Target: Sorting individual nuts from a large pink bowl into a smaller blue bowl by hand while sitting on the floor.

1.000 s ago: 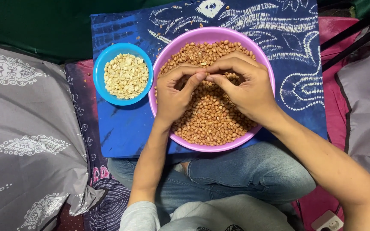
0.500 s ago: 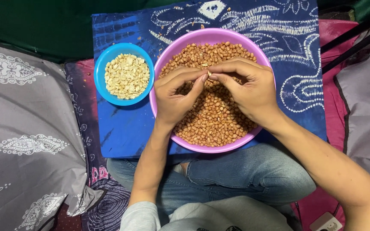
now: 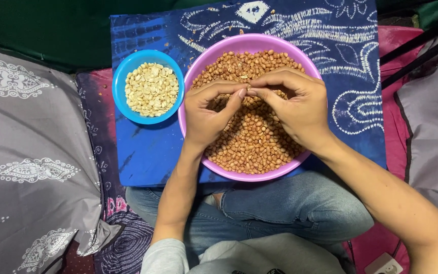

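Two hands over one lap: jeans nearest, then the blue board across the knees. Left hand (image 3: 206,114) and right hand (image 3: 300,109) hover above the pink bowl (image 3: 193,76) of brown peanuts (image 3: 252,144), fingertips pressed together on one nut; the nut itself is hidden. Since a second ago the pinch has closed tighter and barely moved, so peeling looks underway. Beyond, left, the blue bowl (image 3: 122,76) holds pale skinned peanuts (image 3: 151,89).
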